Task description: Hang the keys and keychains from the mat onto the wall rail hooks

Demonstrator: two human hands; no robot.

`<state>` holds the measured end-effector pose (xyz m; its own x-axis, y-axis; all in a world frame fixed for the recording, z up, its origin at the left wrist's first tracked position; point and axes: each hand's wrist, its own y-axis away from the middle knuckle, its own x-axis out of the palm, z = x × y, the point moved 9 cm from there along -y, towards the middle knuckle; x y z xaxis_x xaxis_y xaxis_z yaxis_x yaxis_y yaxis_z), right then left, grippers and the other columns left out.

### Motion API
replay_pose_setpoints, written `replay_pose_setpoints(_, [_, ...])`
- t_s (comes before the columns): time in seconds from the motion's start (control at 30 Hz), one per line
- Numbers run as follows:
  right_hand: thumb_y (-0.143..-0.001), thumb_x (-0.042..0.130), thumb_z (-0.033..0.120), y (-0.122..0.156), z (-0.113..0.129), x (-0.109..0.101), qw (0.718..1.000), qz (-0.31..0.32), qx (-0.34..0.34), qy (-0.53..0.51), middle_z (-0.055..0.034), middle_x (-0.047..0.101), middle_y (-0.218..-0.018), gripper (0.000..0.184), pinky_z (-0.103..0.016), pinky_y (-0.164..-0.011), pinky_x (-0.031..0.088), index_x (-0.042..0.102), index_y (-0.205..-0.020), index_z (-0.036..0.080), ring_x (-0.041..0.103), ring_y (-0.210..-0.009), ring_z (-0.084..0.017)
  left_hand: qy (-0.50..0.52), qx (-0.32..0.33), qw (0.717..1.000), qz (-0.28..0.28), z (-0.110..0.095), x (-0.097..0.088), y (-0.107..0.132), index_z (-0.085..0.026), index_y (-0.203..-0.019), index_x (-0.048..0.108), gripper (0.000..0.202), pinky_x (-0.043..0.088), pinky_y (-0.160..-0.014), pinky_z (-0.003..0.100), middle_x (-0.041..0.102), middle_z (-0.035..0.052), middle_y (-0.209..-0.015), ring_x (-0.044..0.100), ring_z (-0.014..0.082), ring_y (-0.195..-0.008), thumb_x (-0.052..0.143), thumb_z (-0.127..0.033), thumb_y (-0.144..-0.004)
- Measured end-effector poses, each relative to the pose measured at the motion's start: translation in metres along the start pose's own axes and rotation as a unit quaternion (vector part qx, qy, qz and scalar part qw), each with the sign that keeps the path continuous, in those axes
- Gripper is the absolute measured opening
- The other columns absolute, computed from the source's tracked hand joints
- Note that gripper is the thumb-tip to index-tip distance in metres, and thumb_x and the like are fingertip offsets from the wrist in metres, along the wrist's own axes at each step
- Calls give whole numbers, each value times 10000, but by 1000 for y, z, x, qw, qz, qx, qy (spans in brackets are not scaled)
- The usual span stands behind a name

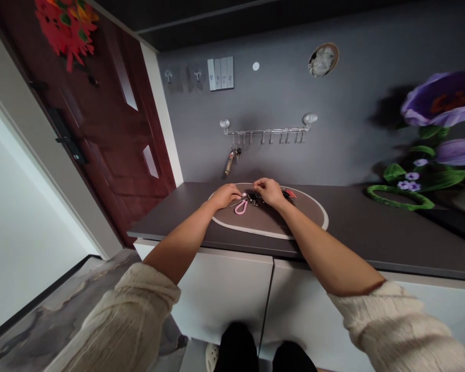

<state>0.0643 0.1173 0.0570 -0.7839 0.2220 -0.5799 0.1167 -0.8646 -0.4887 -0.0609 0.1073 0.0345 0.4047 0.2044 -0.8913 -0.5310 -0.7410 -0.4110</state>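
Both my hands rest on an oval brown mat (294, 219) with a pale rim, lying on a dark countertop. My left hand (225, 196) is curled with its fingers closed on a key beside a pink loop strap (241, 208). My right hand (269, 190) pinches down into a dark bunch of keys (251, 198) between the two hands. A small red tag (290, 194) lies on the mat just right of my right hand. What exactly each pinch holds is too small to make out.
A chrome hook rail (266, 132) is fixed to the grey wall above the mat, with one key bunch (231, 158) hanging at its left end. A dark red door (101, 119) stands at the left. Purple artificial flowers (437, 129) sit at the right. White cabinet doors (232, 289) are below the counter.
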Motion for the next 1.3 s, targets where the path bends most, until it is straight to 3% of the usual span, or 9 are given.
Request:
replay_pose_setpoints(0.2, [-693,523,145,4,7,1,1000,17,-15,17,-18,642,-710,120,-226,-671,395,637,-730,157,549,-649,-110,6,5,999,-34,2,-1,-1,-160,-827,659,204,381,-744,244,590,51,-802,515,140,-795,474,-237,-789])
replay_pose_setpoints(0.47, [-699,518,155,4,7,0,1000,18,-6,21,-28,642,-728,128,-230,-679,391,636,-746,153,548,-661,-114,40,-43,995,-83,7,-9,0,-151,-757,636,221,377,-737,254,557,42,-767,501,141,-766,429,-218,-794])
replay_pose_setpoints(0.7, [-694,518,162,2,3,-1,1000,5,-3,13,-30,644,-729,120,-234,-666,393,633,-731,157,549,-652,-116,149,-91,977,-124,12,-16,0,-141,-664,589,179,384,-735,262,569,26,-694,503,136,-713,458,-201,-770])
replay_pose_setpoints(0.8, [-688,520,170,1,3,-2,1000,0,-4,12,-30,642,-722,119,-237,-664,395,633,-723,160,549,-649,-119,270,-144,944,-127,22,-9,2,-139,-669,565,165,410,-704,261,567,10,-653,509,117,-641,464,-218,-773])
replay_pose_setpoints(1.0, [-693,508,167,2,3,-1,1000,4,-5,9,-26,638,-712,126,-236,-670,391,630,-722,160,549,-652,-120,517,-196,822,-137,28,5,4,-123,-687,502,150,436,-784,307,585,20,-688,564,90,-662,478,-231,-789])
replay_pose_setpoints(1.3, [-693,516,160,2,5,-2,1000,-1,-4,-7,-29,645,-745,118,-241,-675,399,626,-736,162,559,-671,-123,631,-219,729,-153,25,2,9,-139,-722,425,159,450,-761,344,606,41,-688,616,130,-693,431,-259,-826])
